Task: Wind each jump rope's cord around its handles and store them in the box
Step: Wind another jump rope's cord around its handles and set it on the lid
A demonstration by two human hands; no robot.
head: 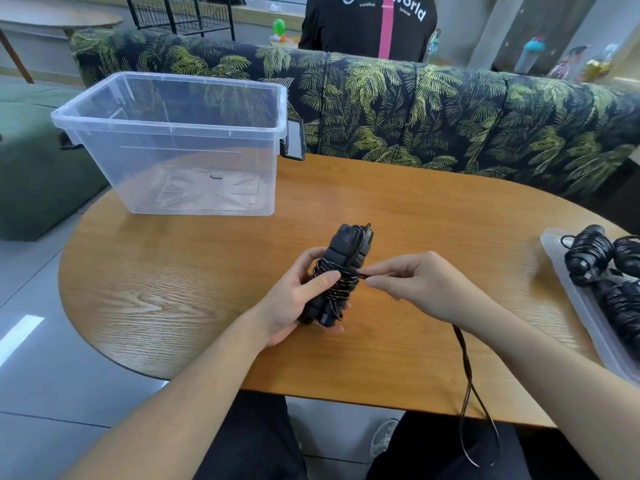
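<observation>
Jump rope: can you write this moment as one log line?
left hand: holds handles | right hand: pinches cord | box: no ropes

A rounded, wood-grain counter (214, 289) carries the things. A clear plastic box (173, 147) stands on its far left part, overhanging the edge. At the right edge lies a clear lid (575, 296) holding black wound jump ropes (588, 258). A loose cord (465, 358) trails across the near edge.

blk handles (346, 261) part-wound, cord (465, 368) dangling, box (104, 133) upright
</observation>
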